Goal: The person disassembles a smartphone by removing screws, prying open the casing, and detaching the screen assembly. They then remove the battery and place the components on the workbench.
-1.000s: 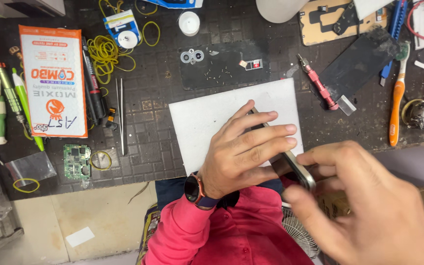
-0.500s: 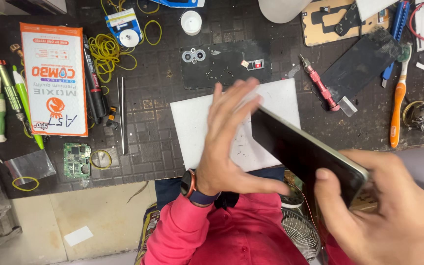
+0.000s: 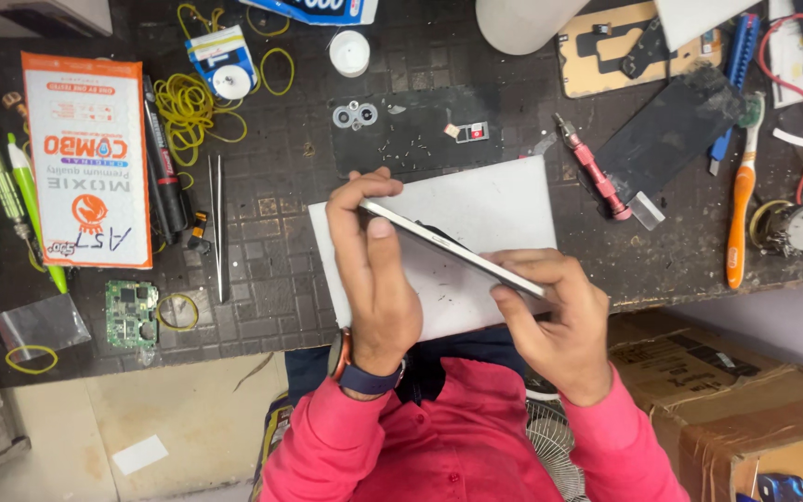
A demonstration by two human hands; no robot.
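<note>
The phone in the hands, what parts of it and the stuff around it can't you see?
- Head view: the phone is turned edge-on, so its front and back faces are hidden.
- Its ends are covered by the left hand and right hand.
- The white mat is partly hidden under both hands.
- The tiny screws on the dark pad are too small to count.
- The white round container is cut off by the top edge.

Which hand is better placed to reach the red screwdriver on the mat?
The right hand, probably. The red screwdriver lies on its side of the phone; the left hand grips the phone's far end.
</note>
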